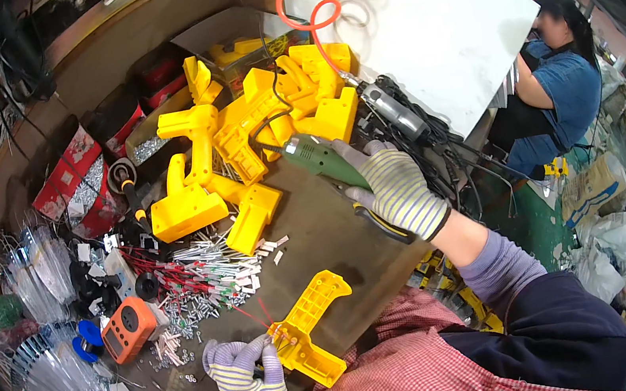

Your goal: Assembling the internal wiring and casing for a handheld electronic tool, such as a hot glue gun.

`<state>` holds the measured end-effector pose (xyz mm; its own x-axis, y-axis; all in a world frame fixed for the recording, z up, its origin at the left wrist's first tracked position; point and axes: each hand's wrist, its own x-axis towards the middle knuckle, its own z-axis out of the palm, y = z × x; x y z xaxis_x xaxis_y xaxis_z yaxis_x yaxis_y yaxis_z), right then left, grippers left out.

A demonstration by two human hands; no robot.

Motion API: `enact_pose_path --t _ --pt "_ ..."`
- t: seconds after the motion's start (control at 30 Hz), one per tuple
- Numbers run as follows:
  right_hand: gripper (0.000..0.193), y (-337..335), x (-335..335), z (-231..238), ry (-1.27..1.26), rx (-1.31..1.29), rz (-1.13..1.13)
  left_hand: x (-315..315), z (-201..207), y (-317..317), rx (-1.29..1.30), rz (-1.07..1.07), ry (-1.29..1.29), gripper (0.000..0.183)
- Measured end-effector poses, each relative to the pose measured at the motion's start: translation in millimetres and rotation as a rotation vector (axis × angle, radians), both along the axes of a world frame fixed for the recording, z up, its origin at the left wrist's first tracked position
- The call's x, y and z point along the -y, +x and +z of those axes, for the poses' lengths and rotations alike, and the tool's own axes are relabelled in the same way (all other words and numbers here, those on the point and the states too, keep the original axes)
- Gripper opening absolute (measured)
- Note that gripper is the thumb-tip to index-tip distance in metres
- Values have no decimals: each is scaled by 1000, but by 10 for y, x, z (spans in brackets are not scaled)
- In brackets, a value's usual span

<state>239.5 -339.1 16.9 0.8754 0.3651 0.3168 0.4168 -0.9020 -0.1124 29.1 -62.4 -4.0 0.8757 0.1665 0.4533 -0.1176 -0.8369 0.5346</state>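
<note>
My left hand (253, 381), in a striped glove, is closed with its fingertips at the left end of a yellow plastic tool housing half (320, 300). Its ribbed inside faces up. Thin red wires (256, 315) run into it beside those fingertips. Further right, my gloved right hand (402, 189) is wrapped round a green corded handheld tool (327, 163) whose vented end points up and left. A pair of pliers with black and yellow handles (383, 222) shows just under that hand; whether it touches them I cannot tell.
Yellow housings (195, 156) are heaped at the back. An orange meter (129, 329), loose wires and screws (207, 270) and red bins (79, 184) lie left. A grey air tool (395, 110) hangs on a coiled orange hose (286, 7) by black cables. Another person (562, 88) sits far right.
</note>
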Motion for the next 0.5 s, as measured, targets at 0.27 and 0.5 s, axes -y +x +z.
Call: enact_pose_path --t 0.27,0.5 --pt "52 711 1420 310 -302 -162 -350 7 -41 30 51 4 -9 9" --pt "33 763 1611 450 50 206 -176 -48 -64 -118 -58 43 -55 43"
